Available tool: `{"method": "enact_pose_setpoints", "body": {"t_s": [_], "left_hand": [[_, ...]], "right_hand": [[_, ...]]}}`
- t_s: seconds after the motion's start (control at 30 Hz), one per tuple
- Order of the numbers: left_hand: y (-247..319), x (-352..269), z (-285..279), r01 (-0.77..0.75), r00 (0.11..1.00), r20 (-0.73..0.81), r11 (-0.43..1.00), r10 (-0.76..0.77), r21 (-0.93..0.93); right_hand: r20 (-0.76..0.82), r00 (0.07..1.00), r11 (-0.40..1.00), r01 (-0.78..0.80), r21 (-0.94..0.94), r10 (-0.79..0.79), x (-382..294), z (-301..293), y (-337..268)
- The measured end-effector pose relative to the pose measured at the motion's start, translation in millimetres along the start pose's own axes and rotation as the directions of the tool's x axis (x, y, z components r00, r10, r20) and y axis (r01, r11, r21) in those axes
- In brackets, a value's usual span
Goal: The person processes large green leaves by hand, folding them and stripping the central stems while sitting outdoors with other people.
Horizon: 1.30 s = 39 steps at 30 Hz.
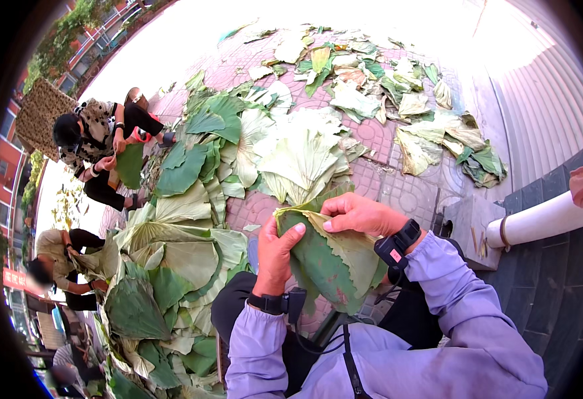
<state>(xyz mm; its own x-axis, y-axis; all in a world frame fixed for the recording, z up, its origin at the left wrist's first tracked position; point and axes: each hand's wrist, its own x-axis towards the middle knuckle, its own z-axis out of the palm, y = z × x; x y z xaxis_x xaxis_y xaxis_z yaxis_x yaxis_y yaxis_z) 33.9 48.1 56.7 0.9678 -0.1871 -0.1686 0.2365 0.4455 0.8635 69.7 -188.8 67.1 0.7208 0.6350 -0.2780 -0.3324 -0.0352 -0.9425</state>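
My left hand [277, 252] grips the edge of a large green lotus leaf [321, 259], its thumb lying on the leaf's face. Over the top edge, my right hand [358, 215] pinches a paler, yellowish leaf part with thumb and forefinger. The leaf hangs down between my knees, with reddish-brown spots near its lower end. Whether it is one folded leaf or several layers, I cannot tell. Just beyond my hands lies a fanned stack of pale lotus leaves [299, 154] on the paving.
A large heap of lotus leaves [186, 259] lies at my left. Scattered leaves [356, 95] cover the brick paving ahead. One co-worker [97, 139] holds a green leaf; another person [62, 264] handles leaves lower down. A white pipe [546, 224] and a stone block [473, 232] stand at right.
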Motion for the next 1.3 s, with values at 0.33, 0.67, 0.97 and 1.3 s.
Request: {"method": "enact_pose_setpoints", "body": {"t_s": [0.33,0.67,0.97,1.3], "left_hand": [[-14,5,-4,-0.035,0.997,-0.068,0.997,0.04,0.072],[-13,3,-6,-0.036,0.998,-0.048,0.991,0.043,0.13],[-11,2,-9,0.05,0.998,0.033,0.996,-0.053,0.073],[-3,0,-8,0.054,0.995,0.082,0.999,-0.055,0.007]], "right_hand": [[-0.216,0.926,0.619,0.025,-0.785,-0.311,8,21,18],[-0.209,0.889,0.587,0.079,-0.805,-0.406,11,8,22],[-0.041,0.988,0.813,0.1,-0.574,-0.15,3,-17,0],[-0.091,0.988,0.875,0.067,-0.479,-0.125,3,-20,5]]}}
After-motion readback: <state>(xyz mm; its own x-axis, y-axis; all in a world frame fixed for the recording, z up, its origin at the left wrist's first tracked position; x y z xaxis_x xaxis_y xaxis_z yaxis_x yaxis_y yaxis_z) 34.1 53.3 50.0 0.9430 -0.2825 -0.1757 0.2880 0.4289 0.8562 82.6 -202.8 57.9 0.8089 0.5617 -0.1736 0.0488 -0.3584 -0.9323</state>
